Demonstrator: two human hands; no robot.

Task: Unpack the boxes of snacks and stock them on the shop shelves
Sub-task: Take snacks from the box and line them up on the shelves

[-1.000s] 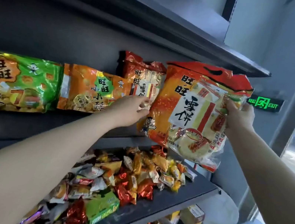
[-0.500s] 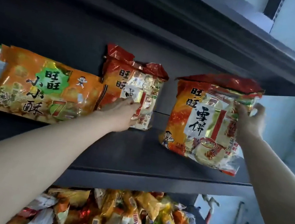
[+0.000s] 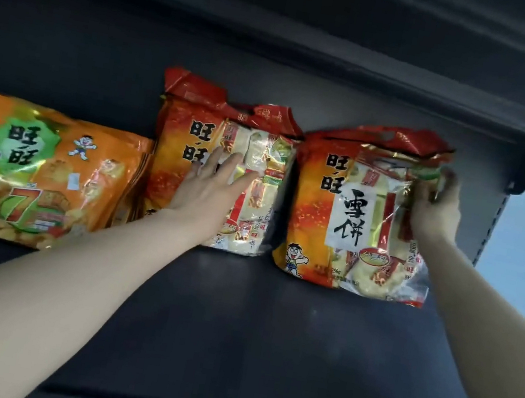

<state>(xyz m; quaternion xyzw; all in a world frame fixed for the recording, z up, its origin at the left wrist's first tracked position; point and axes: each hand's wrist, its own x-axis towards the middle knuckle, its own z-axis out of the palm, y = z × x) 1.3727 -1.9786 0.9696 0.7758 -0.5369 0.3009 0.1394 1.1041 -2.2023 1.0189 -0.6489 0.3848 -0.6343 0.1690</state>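
Stocking in progress: a person's two hands work well apart on a dark shop shelf point(image 3: 265, 338). The right hand point(image 3: 434, 210) grips the upper right edge of a red-and-orange rice cracker bag point(image 3: 349, 213), fingers curled round the wrapper, the bag standing at the back near the shelf's right end. The left hand point(image 3: 210, 190) presses flat, fingers straight, on a second rice cracker bag point(image 3: 176, 146) just beside it. An orange snack bag point(image 3: 33, 167) lies toward the shelf's left end.
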